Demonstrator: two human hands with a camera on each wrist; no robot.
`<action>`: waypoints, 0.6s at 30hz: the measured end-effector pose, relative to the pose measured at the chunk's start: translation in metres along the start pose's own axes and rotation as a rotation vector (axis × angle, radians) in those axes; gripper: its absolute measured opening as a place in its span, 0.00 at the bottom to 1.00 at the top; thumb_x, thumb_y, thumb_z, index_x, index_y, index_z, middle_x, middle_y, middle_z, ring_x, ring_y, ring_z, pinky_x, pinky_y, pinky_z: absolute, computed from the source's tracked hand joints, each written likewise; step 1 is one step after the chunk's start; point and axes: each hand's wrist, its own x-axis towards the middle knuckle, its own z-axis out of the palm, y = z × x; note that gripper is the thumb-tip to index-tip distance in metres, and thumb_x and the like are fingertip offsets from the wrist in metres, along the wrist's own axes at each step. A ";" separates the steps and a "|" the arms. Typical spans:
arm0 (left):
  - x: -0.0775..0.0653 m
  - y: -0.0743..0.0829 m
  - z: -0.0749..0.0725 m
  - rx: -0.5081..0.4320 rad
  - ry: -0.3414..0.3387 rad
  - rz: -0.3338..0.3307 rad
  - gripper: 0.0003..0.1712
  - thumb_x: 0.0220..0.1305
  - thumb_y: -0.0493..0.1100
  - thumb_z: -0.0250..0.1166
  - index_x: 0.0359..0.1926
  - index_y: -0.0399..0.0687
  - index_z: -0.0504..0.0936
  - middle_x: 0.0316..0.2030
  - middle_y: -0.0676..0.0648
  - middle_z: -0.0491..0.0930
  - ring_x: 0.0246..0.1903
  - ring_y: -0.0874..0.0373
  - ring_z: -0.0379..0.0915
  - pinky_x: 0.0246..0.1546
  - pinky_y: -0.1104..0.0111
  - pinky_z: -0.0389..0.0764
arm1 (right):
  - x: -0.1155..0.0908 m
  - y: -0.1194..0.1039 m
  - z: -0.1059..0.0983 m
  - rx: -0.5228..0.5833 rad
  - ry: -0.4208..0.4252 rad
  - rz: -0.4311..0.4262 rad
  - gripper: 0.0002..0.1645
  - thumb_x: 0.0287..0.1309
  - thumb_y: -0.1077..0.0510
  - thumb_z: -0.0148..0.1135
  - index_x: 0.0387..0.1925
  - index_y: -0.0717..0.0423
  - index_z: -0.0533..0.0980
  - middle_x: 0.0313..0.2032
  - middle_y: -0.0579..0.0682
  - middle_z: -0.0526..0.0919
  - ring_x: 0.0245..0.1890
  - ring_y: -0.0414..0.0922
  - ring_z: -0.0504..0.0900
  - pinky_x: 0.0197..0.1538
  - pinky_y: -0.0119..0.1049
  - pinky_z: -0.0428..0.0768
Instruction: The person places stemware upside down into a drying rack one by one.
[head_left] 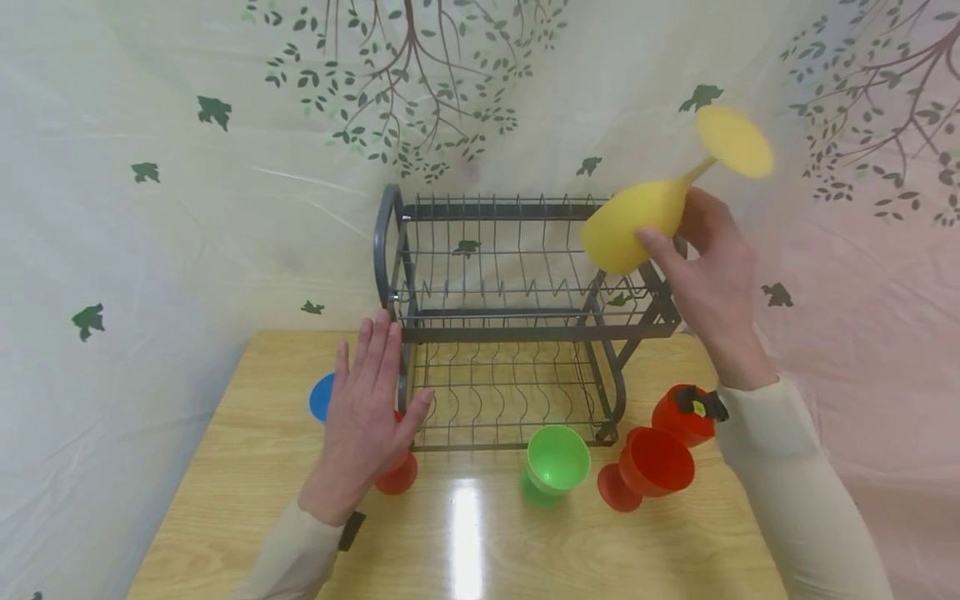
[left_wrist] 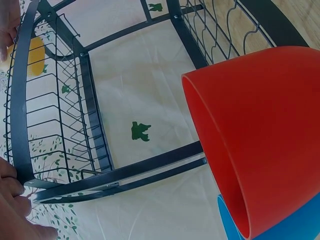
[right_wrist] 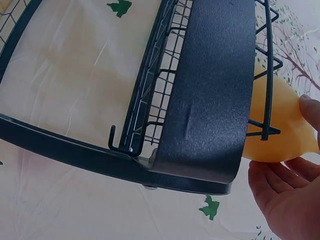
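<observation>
My right hand (head_left: 716,279) grips a yellow plastic goblet (head_left: 633,225) by its bowl, thumb on the near side. The goblet is tipped mouth down, its round foot up to the right, over the right end of the upper tier of a dark metal dish rack (head_left: 525,333). In the right wrist view the goblet (right_wrist: 275,120) shows behind the rack's end wires. My left hand (head_left: 363,417) has its fingers extended, fingertips at the rack's left front corner. Below that hand stands a red goblet (head_left: 397,475), mostly hidden; it looms large in the left wrist view.
A green goblet (head_left: 557,462) stands before the rack's lower tier. Two red goblets, a nearer one (head_left: 656,462) and a farther one (head_left: 678,417), are at the right on the wooden table (head_left: 510,550). Something blue (head_left: 321,397) shows behind my left hand. A leaf-patterned sheet (head_left: 300,208) hangs behind.
</observation>
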 end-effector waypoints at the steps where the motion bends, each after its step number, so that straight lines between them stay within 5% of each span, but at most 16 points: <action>1: 0.000 0.000 0.000 -0.002 0.002 0.000 0.48 0.80 0.67 0.35 0.80 0.33 0.52 0.81 0.37 0.49 0.80 0.41 0.41 0.78 0.42 0.44 | 0.001 0.000 0.000 -0.009 -0.015 0.002 0.39 0.65 0.45 0.70 0.74 0.46 0.68 0.69 0.48 0.76 0.64 0.46 0.78 0.68 0.38 0.74; 18: 0.000 0.001 0.000 -0.002 0.001 0.002 0.47 0.80 0.66 0.35 0.80 0.32 0.52 0.80 0.35 0.49 0.81 0.44 0.39 0.78 0.45 0.45 | 0.014 -0.004 0.001 -0.093 -0.319 0.020 0.45 0.70 0.46 0.66 0.79 0.54 0.57 0.75 0.53 0.67 0.71 0.52 0.71 0.72 0.51 0.70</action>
